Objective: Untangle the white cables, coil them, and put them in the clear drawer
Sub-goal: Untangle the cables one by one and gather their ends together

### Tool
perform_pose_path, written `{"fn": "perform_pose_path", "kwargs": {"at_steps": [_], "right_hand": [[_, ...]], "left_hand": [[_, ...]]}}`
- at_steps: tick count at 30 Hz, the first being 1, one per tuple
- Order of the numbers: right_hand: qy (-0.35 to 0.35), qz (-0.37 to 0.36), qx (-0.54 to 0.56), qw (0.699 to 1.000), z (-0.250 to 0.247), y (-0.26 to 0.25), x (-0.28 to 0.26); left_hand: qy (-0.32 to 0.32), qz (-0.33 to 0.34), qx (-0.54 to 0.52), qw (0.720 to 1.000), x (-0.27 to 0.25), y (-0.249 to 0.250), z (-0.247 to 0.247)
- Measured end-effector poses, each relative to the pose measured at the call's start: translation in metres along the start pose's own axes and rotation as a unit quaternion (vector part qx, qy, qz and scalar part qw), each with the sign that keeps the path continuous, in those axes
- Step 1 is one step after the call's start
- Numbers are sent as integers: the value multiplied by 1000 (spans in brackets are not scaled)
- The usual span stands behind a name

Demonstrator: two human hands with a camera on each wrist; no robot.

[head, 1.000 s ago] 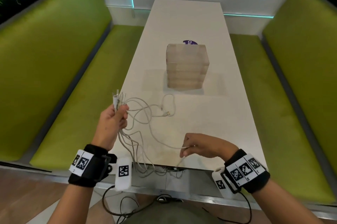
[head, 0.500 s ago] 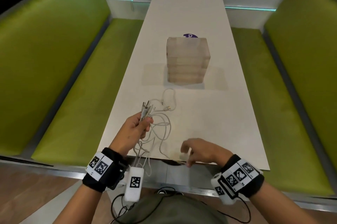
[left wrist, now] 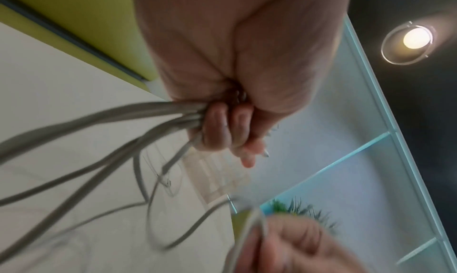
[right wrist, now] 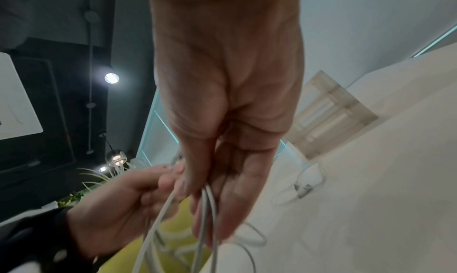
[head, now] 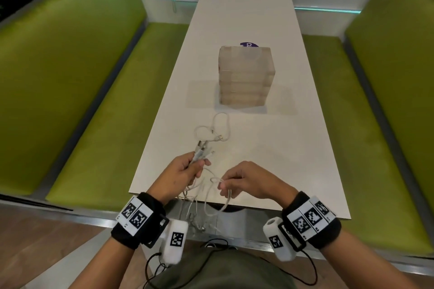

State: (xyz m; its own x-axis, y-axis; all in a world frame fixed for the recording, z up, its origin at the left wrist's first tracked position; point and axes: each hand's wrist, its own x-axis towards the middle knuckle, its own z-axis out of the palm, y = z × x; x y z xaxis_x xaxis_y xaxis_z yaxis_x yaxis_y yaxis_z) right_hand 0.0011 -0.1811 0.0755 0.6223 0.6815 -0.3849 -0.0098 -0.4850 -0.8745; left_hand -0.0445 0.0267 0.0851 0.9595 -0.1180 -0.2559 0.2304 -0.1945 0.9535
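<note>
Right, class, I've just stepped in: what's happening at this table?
A person is sorting a tangle of white cables at the near edge of the table. The left hand grips a bunch near the plugs; the right hand pinches one strand. Some cable hangs off the edge. The clear drawer unit stands shut beyond.

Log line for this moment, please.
left hand: grips cable bundle | right hand: pinches cable loop | clear drawer unit: shut
</note>
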Motion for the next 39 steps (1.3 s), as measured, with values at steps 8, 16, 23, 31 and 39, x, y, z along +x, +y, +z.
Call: {"fn": "perform_pose_path", "kwargs": {"at_steps": [8,16,23,31,39], "right_hand": [[-116,52,-248,960,26,44,4],[-86,79,-206,972,22,50,3],[141,44,-220,964,-27,22,75],[182,119,-323,921,-41,32,137],[64,90,-264,958,-53,28,108]], "left_hand": [[84,41,-136,986,12,21,-5],[69,43,-158,984,15,19,-1],[107,41,-180,977,9,12,-11],[133,18,-188,973,4,9,-13],[144,17,-193,971,9,8,-19]]}}
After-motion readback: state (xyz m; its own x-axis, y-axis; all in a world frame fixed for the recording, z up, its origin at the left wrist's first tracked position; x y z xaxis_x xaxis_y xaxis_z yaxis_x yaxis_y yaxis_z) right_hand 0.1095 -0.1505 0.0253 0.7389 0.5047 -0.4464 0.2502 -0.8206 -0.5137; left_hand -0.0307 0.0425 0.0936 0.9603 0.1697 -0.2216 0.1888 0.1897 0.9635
